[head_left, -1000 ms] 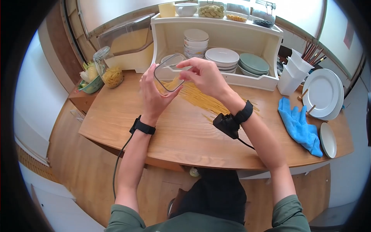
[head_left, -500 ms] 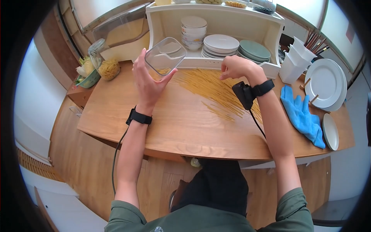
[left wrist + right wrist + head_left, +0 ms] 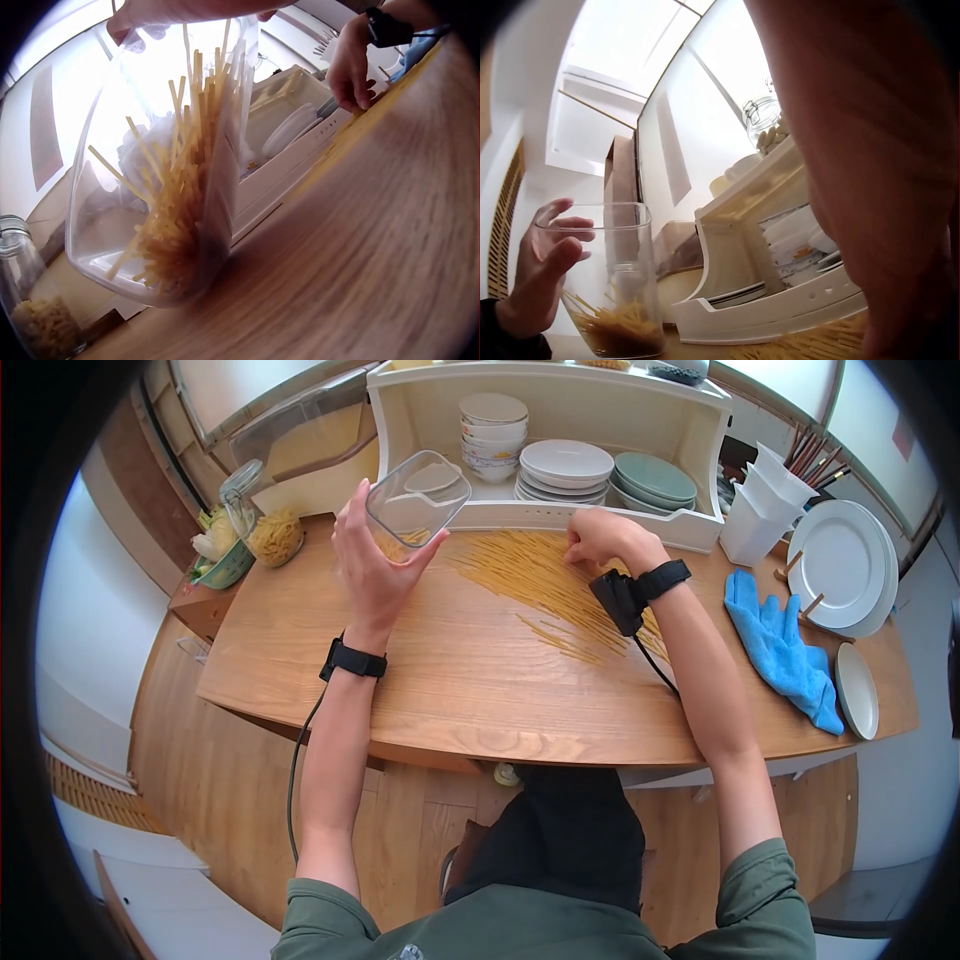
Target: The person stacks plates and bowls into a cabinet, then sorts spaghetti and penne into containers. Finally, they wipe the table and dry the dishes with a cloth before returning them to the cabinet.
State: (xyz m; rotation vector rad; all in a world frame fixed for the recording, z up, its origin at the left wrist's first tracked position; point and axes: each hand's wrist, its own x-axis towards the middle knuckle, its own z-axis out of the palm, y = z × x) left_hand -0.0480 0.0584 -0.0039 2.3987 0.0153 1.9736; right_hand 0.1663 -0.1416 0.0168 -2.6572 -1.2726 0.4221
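My left hand [image 3: 372, 572] grips a tall clear container [image 3: 432, 510] by its side, thumb and fingers round it below the rim. Dry spaghetti sticks [image 3: 180, 210] stand and lean inside it, gathered toward one side in the left wrist view. A wide spread of loose spaghetti [image 3: 530, 585] lies on the wooden table. Over its right part is my right hand [image 3: 622, 540], fingers bent downward. In the left wrist view those fingertips [image 3: 363, 103] are right at the spaghetti; I cannot tell whether they pinch any.
Behind the spaghetti stands a white shelf [image 3: 420, 398] with stacked bowls [image 3: 494, 435] and plates [image 3: 566, 463]. To the right are a blue glove [image 3: 780, 650], racked white plates [image 3: 835, 565] and a small dish [image 3: 857, 690]. A glass jar of pasta [image 3: 272, 538] stands at left.
My right hand has left the container's mouth and moved right and down to the loose spaghetti. My left hand still holds the container, now slightly farther left. The head view has tilted down.
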